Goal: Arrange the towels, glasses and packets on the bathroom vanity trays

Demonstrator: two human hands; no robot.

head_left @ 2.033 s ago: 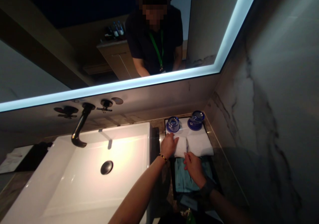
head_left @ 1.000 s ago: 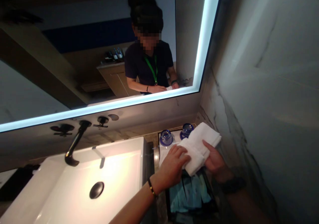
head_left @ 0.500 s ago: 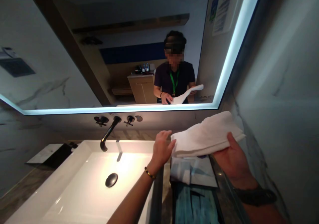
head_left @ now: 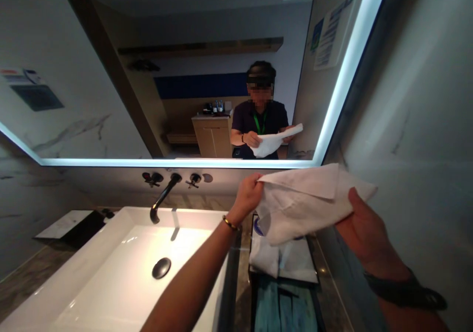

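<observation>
A white cloth [head_left: 295, 199], partly folded, hangs between my two hands to the right of the sink. My left hand [head_left: 248, 196] pinches its upper left corner, and a loose lower layer droops beneath. My right hand [head_left: 360, 231] grips the right end, thumb on top and fingers mostly hidden under the fabric. Below the cloth lies a tray [head_left: 320, 278] with white packets [head_left: 293, 260] and teal packets [head_left: 286, 305] in it. The cloth covers the tray's far end.
A white basin [head_left: 121, 273] fills the lower left, with a dark drain plug [head_left: 161, 268] and a black wall faucet [head_left: 164, 199]. A lit mirror [head_left: 207, 66] spans the wall ahead, reflecting a person. A marble wall [head_left: 424, 149] stands close on the right; a dark holder [head_left: 81, 228] sits at left.
My left hand has moved up and closed on the cloth's corner. The cloth has been raised and partly unfolded, its lower layer now hanging. My right hand has shifted slightly right with its end.
</observation>
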